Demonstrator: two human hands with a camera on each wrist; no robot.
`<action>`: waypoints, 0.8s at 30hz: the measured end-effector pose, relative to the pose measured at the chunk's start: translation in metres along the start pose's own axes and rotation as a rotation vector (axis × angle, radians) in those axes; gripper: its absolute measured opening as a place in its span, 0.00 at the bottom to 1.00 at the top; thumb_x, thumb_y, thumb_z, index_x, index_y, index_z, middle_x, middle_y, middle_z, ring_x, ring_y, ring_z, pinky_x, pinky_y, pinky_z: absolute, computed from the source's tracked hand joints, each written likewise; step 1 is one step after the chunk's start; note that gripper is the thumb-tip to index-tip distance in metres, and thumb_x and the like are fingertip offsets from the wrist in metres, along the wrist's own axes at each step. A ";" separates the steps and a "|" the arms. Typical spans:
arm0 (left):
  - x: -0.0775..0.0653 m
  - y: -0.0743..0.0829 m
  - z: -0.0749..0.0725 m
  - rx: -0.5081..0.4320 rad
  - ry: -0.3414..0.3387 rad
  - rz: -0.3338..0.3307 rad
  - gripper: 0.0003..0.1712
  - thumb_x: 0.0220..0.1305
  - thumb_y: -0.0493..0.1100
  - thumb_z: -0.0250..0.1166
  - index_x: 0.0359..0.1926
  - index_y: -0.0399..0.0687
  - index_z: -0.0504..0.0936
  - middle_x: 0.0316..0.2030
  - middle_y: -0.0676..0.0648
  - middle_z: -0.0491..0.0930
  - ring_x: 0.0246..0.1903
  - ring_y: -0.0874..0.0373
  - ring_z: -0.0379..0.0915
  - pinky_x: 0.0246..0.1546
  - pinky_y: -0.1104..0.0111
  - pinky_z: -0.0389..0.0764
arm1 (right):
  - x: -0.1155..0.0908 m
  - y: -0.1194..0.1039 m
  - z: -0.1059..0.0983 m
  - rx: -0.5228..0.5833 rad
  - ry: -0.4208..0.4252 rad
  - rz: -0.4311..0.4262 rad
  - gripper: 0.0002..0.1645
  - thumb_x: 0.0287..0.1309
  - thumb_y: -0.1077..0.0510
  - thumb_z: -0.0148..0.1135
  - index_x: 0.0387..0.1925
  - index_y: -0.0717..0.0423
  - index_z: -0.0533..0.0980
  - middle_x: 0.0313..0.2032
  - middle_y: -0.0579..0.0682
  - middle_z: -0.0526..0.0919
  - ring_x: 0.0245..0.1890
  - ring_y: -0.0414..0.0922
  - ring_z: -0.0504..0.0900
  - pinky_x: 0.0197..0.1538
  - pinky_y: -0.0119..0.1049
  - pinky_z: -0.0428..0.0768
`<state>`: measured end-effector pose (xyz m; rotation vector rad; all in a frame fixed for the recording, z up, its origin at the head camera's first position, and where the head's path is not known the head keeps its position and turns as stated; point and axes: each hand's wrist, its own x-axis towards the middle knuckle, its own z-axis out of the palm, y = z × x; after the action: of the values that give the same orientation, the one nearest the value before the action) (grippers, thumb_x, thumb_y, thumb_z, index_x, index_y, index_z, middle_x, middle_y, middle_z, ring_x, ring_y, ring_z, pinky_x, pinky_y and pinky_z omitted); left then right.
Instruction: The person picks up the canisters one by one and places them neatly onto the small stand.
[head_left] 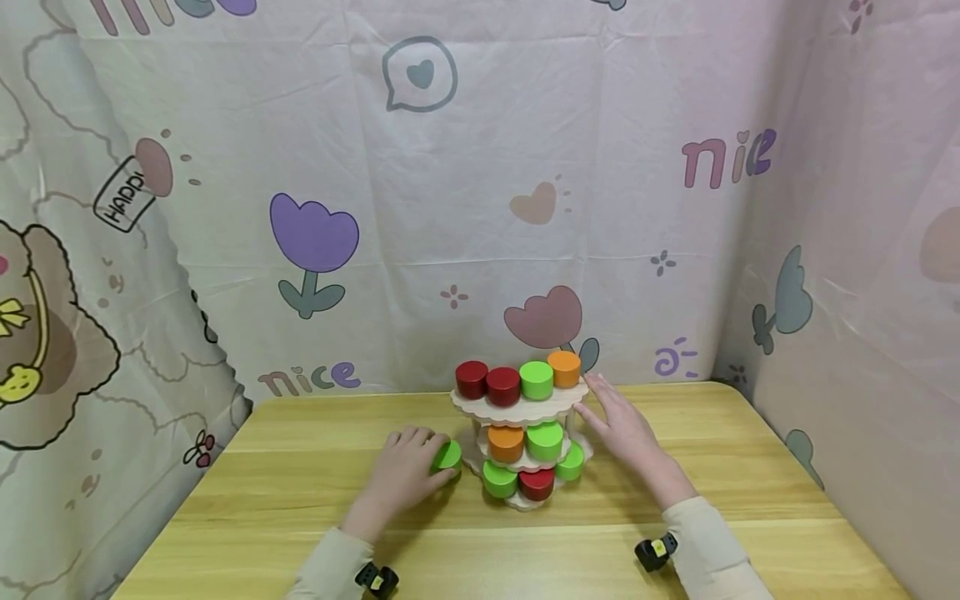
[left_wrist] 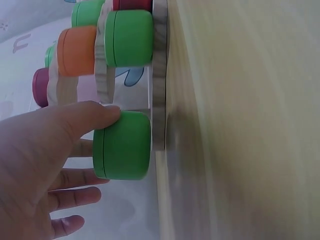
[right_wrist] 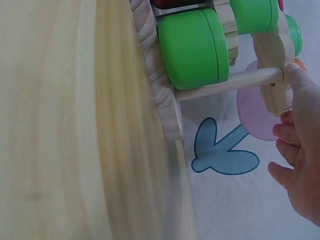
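Note:
A three-tier wooden stand (head_left: 520,409) with scalloped plates bears several short round blocks in red, green and orange. On its left, my left hand (head_left: 402,471) pinches a green round block (left_wrist: 125,146) between thumb and fingers. This block is beside the left edge of the bottom plate (left_wrist: 159,100); whether they touch I cannot tell. My right hand (head_left: 626,429) holds the right rim of the top plate (right_wrist: 272,60), thumb and index finger at its edge. On the bottom tier near that side sits another green block (right_wrist: 192,47).
Red blocks (head_left: 503,387), a green block (head_left: 536,381) and an orange block (head_left: 564,369) stand on the top tier. The stand is on a wood-grain table (head_left: 315,475). A printed cloth (head_left: 480,167) hangs behind and at both sides.

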<state>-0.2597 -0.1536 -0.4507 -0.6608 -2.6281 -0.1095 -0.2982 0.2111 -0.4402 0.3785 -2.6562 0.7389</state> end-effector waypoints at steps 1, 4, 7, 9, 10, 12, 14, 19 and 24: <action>0.001 0.001 0.001 0.001 -0.003 0.005 0.28 0.55 0.62 0.69 0.51 0.52 0.80 0.45 0.48 0.81 0.47 0.50 0.74 0.47 0.55 0.72 | 0.000 0.000 0.000 0.000 0.000 0.001 0.43 0.67 0.34 0.47 0.73 0.54 0.57 0.73 0.58 0.58 0.74 0.59 0.56 0.71 0.59 0.57; 0.004 0.005 0.004 0.006 -0.016 0.018 0.28 0.56 0.62 0.68 0.51 0.52 0.79 0.45 0.47 0.80 0.47 0.50 0.73 0.47 0.55 0.71 | 0.001 0.000 0.000 -0.001 -0.005 0.002 0.43 0.67 0.34 0.47 0.73 0.54 0.57 0.73 0.58 0.58 0.74 0.58 0.56 0.71 0.59 0.57; 0.006 0.008 0.007 -0.001 -0.030 0.021 0.28 0.57 0.62 0.67 0.52 0.51 0.79 0.45 0.47 0.80 0.48 0.50 0.73 0.48 0.55 0.71 | 0.001 0.000 0.000 0.001 -0.012 0.006 0.43 0.67 0.34 0.47 0.73 0.54 0.57 0.73 0.57 0.58 0.74 0.58 0.56 0.71 0.58 0.57; 0.008 0.010 0.008 -0.006 -0.037 0.024 0.28 0.57 0.62 0.66 0.52 0.51 0.79 0.46 0.47 0.80 0.48 0.49 0.73 0.48 0.54 0.71 | 0.001 0.000 0.000 0.000 -0.015 0.004 0.43 0.67 0.34 0.47 0.73 0.54 0.57 0.73 0.57 0.58 0.74 0.58 0.56 0.71 0.58 0.57; 0.009 0.011 0.008 -0.009 -0.039 0.024 0.28 0.57 0.62 0.66 0.53 0.51 0.79 0.46 0.47 0.80 0.48 0.50 0.73 0.48 0.54 0.71 | 0.001 0.000 0.000 -0.002 -0.015 0.003 0.43 0.67 0.34 0.47 0.73 0.54 0.57 0.73 0.57 0.58 0.74 0.58 0.56 0.71 0.58 0.57; 0.011 0.014 0.009 -0.009 -0.041 0.027 0.28 0.58 0.62 0.66 0.53 0.52 0.79 0.46 0.48 0.80 0.49 0.50 0.73 0.48 0.55 0.71 | 0.001 0.000 -0.001 -0.002 -0.014 0.004 0.43 0.67 0.34 0.47 0.73 0.54 0.56 0.73 0.57 0.58 0.74 0.58 0.56 0.71 0.58 0.57; 0.012 0.016 0.010 -0.003 -0.042 0.032 0.28 0.58 0.63 0.65 0.54 0.53 0.79 0.47 0.48 0.80 0.49 0.51 0.73 0.48 0.56 0.71 | 0.001 -0.001 -0.001 -0.003 -0.010 0.004 0.43 0.68 0.34 0.47 0.73 0.54 0.56 0.73 0.57 0.58 0.74 0.58 0.56 0.71 0.58 0.57; 0.015 0.021 0.011 0.004 -0.036 0.034 0.30 0.59 0.63 0.65 0.56 0.52 0.78 0.49 0.49 0.81 0.49 0.51 0.73 0.47 0.57 0.71 | 0.001 -0.001 0.000 -0.005 -0.003 0.002 0.42 0.67 0.35 0.48 0.73 0.54 0.57 0.73 0.57 0.58 0.74 0.58 0.56 0.71 0.58 0.57; 0.016 0.024 0.012 0.017 -0.035 0.027 0.30 0.59 0.63 0.64 0.57 0.52 0.77 0.51 0.50 0.81 0.50 0.52 0.73 0.48 0.58 0.71 | 0.001 -0.001 0.001 -0.002 -0.005 0.000 0.42 0.67 0.35 0.49 0.73 0.54 0.57 0.73 0.57 0.58 0.74 0.58 0.56 0.71 0.58 0.57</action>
<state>-0.2661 -0.1232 -0.4552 -0.6984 -2.6498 -0.0683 -0.2992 0.2101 -0.4400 0.3811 -2.6612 0.7367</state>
